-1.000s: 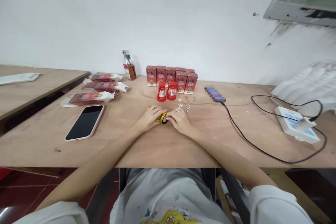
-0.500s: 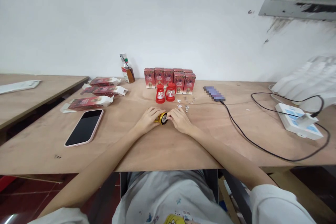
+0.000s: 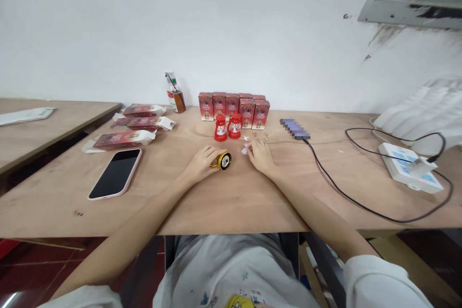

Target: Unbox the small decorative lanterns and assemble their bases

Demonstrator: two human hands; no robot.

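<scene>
My left hand point(image 3: 202, 163) is closed around a small gold lantern point(image 3: 224, 160), which lies tilted on its side with its round, dark-rimmed base turned toward me. To the right, my right hand point(image 3: 261, 158) rests low over the table, fingers curled down at small white scraps point(image 3: 245, 150). Its fingertips are pressed together, and anything between them is hidden. Two red lanterns, one on the left point(image 3: 220, 128) and one on the right point(image 3: 234, 126), stand upright just beyond my hands.
Behind the lanterns stand several red boxes point(image 3: 247, 113). Opened boxes point(image 3: 122, 139) and a phone point(image 3: 116, 174) lie at left, near a bottle point(image 3: 175, 98). Rightward are another phone point(image 3: 295, 129), a black cable point(image 3: 335, 185) and a power strip point(image 3: 411, 166).
My right hand has left the lantern's base and moved right to the small pieces, covering the silver discs there. The left hand keeps the gold lantern, its base now in plain sight.
</scene>
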